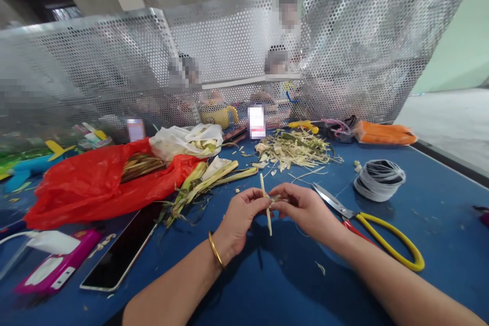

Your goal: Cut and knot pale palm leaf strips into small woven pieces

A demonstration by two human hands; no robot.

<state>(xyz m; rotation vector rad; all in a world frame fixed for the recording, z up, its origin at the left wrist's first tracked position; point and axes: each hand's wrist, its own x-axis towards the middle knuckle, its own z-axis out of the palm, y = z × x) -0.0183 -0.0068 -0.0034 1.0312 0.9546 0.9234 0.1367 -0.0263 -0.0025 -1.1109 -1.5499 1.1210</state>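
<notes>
My left hand, with a gold bangle at the wrist, pinches a pale plant strip that stands nearly upright above the blue table. Close against it, my right hand has its thumb and fingers pressed together at the strip's middle, on a small bit of pale fibre. Scissors with one yellow and one red handle lie open beside my right forearm, which covers part of the red handle. A roll of whitish cord sits to the right.
Plant scraps are heaped ahead, with stalks and a red bag to the left. A phone and a purple power strip lie at the near left. Behind a perforated metal screen are people.
</notes>
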